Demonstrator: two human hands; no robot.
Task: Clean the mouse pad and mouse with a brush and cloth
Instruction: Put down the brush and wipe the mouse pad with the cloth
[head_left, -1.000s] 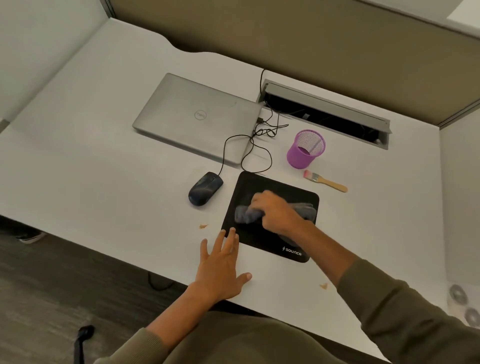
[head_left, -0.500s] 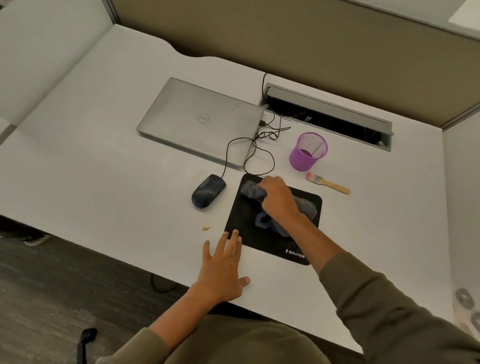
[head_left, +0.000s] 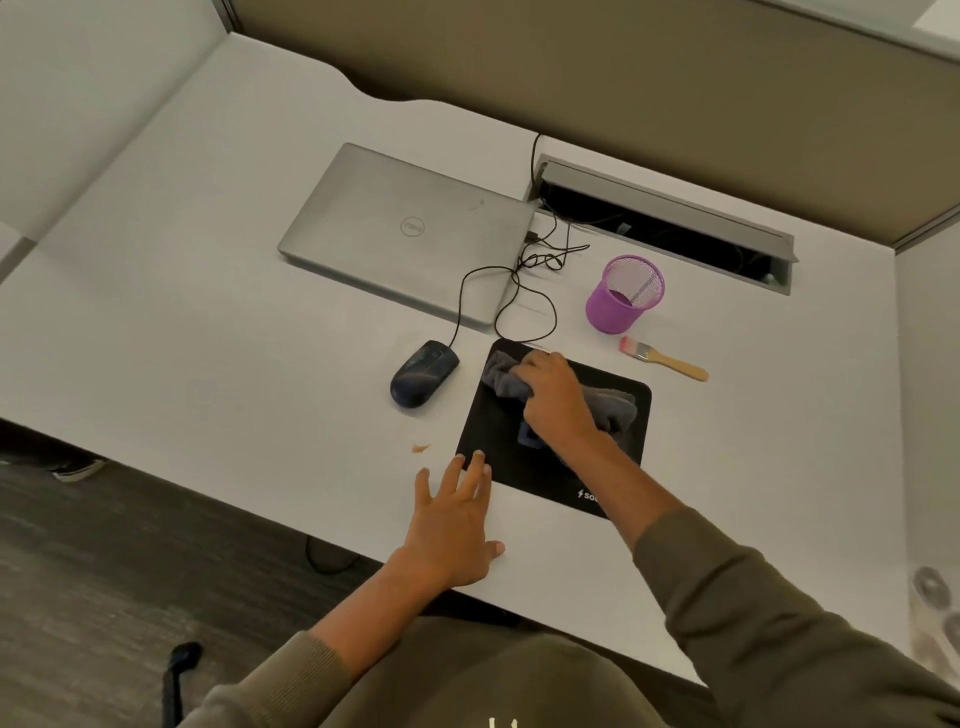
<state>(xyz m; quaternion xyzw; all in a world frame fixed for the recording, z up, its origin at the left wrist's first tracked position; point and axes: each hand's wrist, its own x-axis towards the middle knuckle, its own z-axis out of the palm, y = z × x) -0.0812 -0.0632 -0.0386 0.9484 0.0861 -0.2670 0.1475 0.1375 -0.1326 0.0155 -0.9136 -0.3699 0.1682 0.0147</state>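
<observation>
1. A white desk (head_left: 197, 291) with a curved cut-out at its far edge fills the view.
2. Tan partition panels (head_left: 649, 88) enclose its far side.
3. A grey cable tray (head_left: 670, 208) sits open in it.
4. Dark wood-grain floor (head_left: 104, 571) lies below.

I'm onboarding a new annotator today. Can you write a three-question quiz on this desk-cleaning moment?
1. True or false: the brush lies on the mouse pad.
2. Which hand grips the cloth? A) left hand B) right hand C) neither
3. Fill in: the left hand's fingertips rest at the pad's near-left ____.

Key:
1. False; the brush lies on the desk, beside the purple mesh cup.
2. B; the right hand grips it, while the left hand lies flat.
3. Corner.
</observation>
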